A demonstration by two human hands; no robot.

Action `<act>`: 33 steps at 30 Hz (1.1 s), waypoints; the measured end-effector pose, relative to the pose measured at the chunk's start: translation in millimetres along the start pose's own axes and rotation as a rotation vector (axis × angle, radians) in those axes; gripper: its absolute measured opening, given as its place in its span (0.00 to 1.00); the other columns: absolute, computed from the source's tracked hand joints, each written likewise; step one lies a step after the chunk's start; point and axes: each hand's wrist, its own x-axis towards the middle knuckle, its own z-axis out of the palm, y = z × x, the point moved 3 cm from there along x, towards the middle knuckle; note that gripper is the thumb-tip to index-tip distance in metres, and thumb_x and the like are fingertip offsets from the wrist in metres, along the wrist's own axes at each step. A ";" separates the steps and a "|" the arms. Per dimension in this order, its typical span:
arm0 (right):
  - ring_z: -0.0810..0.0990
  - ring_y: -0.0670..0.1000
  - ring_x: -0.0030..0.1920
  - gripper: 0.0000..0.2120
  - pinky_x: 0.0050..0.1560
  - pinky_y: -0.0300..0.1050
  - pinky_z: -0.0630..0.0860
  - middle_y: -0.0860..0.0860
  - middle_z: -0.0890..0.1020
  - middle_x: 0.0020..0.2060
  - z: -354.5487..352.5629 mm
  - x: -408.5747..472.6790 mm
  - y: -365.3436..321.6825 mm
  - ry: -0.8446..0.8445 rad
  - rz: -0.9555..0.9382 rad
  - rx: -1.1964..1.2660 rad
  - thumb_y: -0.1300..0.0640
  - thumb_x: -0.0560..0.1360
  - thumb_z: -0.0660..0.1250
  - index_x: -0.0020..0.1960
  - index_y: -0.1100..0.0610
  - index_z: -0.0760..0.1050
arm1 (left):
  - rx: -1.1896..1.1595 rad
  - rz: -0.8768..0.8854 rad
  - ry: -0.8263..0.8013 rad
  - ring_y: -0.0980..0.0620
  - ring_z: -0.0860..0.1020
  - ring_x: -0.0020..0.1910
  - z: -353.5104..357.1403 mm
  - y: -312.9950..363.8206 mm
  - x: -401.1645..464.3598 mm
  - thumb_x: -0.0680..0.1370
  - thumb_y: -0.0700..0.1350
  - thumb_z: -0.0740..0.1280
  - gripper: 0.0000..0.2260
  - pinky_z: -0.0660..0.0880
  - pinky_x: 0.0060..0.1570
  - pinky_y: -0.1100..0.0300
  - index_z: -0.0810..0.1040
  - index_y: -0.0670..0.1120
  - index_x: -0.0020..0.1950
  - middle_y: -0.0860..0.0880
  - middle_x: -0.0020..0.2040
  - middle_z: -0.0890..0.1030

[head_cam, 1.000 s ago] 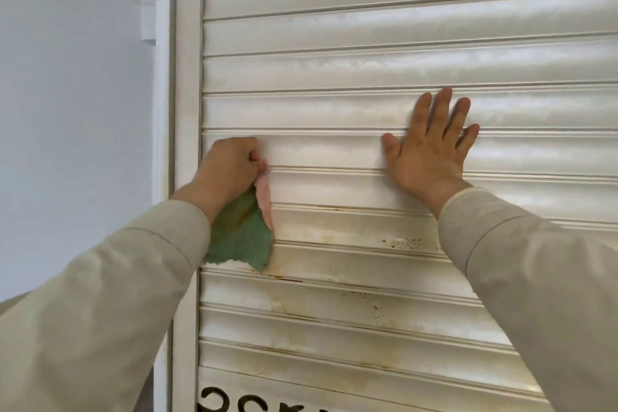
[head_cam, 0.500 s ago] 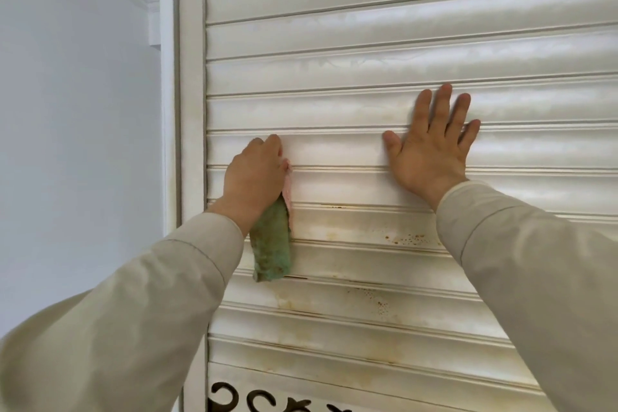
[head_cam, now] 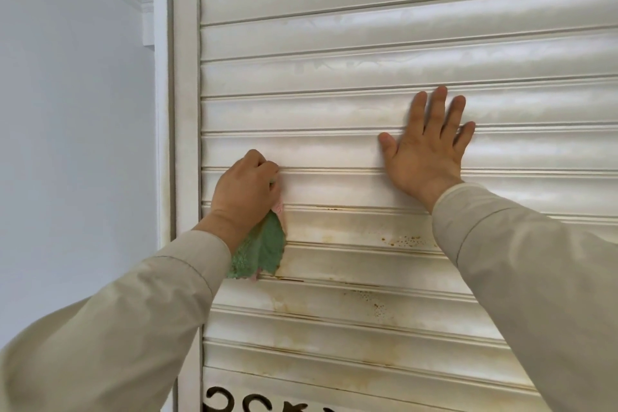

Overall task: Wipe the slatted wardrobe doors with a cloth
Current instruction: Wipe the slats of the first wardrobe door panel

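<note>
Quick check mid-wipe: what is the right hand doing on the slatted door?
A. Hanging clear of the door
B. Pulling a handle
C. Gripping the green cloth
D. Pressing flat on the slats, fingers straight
D: the right hand lies flat against the white slatted wardrobe door with fingers straight, while the left hand grips the green cloth.

No legible text, label, brand, number or sign on the slatted wardrobe door (head_cam: 368,53); black curled marks (head_cam: 254,403) along its bottom panel (cut off by the lower edge of the view) cannot be told as letters or ornament
</note>
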 end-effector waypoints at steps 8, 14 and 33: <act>0.32 0.63 0.77 0.39 0.74 0.64 0.35 0.56 0.34 0.78 -0.5 -0.2 0.4 0.007 -0.002 0.007 0.36 0.80 0.46 0.80 0.56 0.35 | -0.090 -0.128 -0.107 0.44 0.77 0.48 -4.1 -4.6 9.3 0.80 0.41 0.65 0.07 0.76 0.49 0.50 0.84 0.42 0.52 0.45 0.48 0.78; 0.33 0.63 0.77 0.39 0.74 0.65 0.36 0.56 0.35 0.79 -0.5 -0.1 0.6 0.034 -0.003 0.010 0.36 0.80 0.47 0.80 0.57 0.36 | -0.048 -0.150 -0.235 0.44 0.77 0.49 -10.2 0.7 17.5 0.81 0.43 0.63 0.08 0.74 0.51 0.51 0.82 0.44 0.54 0.47 0.50 0.78; 0.34 0.64 0.77 0.39 0.74 0.66 0.37 0.58 0.36 0.79 4.7 0.3 0.0 0.076 -0.011 -0.002 0.37 0.80 0.47 0.80 0.58 0.37 | 0.093 -0.447 -0.489 0.43 0.78 0.52 -10.8 9.1 53.9 0.76 0.54 0.71 0.14 0.72 0.45 0.55 0.79 0.43 0.48 0.44 0.49 0.81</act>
